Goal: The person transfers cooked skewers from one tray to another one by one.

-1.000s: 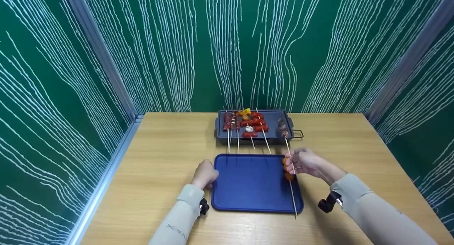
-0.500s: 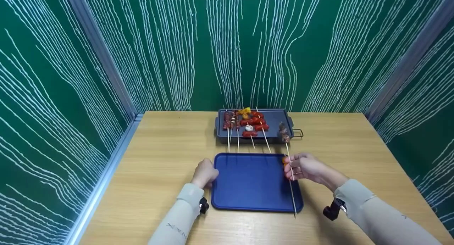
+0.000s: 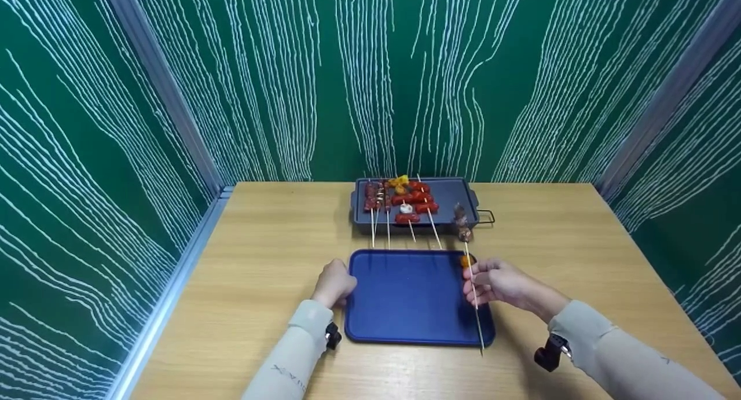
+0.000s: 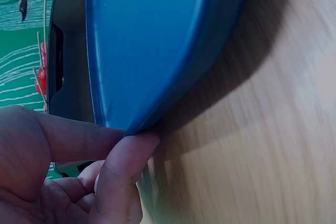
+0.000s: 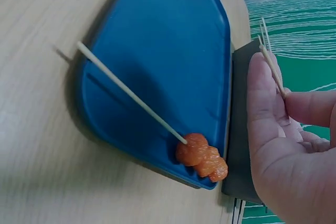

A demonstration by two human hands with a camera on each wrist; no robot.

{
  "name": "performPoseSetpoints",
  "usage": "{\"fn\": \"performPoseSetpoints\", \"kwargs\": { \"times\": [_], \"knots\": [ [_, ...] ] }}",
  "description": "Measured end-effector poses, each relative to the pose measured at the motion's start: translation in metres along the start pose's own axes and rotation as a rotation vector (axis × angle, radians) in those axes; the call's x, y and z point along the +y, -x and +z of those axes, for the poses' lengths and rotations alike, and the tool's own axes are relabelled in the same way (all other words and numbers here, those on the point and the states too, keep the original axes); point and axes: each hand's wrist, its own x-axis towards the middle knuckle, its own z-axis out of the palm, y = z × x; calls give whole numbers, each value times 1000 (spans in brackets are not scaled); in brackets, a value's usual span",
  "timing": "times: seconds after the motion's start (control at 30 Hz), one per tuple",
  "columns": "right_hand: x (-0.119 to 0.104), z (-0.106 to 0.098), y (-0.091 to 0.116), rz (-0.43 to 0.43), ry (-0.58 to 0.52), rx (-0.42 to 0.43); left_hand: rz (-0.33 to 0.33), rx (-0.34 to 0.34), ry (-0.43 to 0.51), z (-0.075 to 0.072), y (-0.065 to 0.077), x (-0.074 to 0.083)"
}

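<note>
My left hand (image 3: 334,282) pinches the left rim of the blue tray (image 3: 405,298) between thumb and finger, as the left wrist view shows closely. Over the tray's right side, my right hand (image 3: 505,285) pinches the stick of a meat skewer (image 3: 464,229). Its dark brown chunks point away from me, near the front right edge of the grill pan (image 3: 446,200). Below that hand, a skewer of orange balls (image 5: 195,149) lies along the tray's right edge, its bare stick crossing the near rim. In the head view my right fingers hide most of the balls.
Several skewers lie on the pan's left half: dark meat skewers (image 3: 371,197), red sausage skewers (image 3: 425,200) and a yellow piece (image 3: 399,182). Their sticks overhang the front edge. A wire handle (image 3: 487,217) juts from the pan's right. Green patterned walls (image 3: 359,81) enclose the wooden table (image 3: 260,243).
My right hand has drawn back toward me, bringing the meat skewer off the pan's right side to its front edge. My left hand stays at the tray's rim.
</note>
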Motion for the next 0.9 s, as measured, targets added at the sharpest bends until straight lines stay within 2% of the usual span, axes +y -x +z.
{"fn": "performPoseSetpoints", "kwargs": {
  "times": [0.03, 0.13, 0.33, 0.53, 0.9],
  "knots": [
    [1, 1, 1, 0, 4, 0, -13, -3, 0, -3, 4, 5],
    [4, 3, 2, 7, 10, -1, -5, 6, -23, -4, 8, 8],
    [12, 8, 3, 41, 23, 11, -29, 0, -25, -4, 7, 8],
    [25, 14, 4, 61, 47, 12, -20, -36, -9, -5, 7, 7],
    [40, 21, 8, 118, 53, 22, -21, -24, 10, -6, 8, 7]
  ]
}}
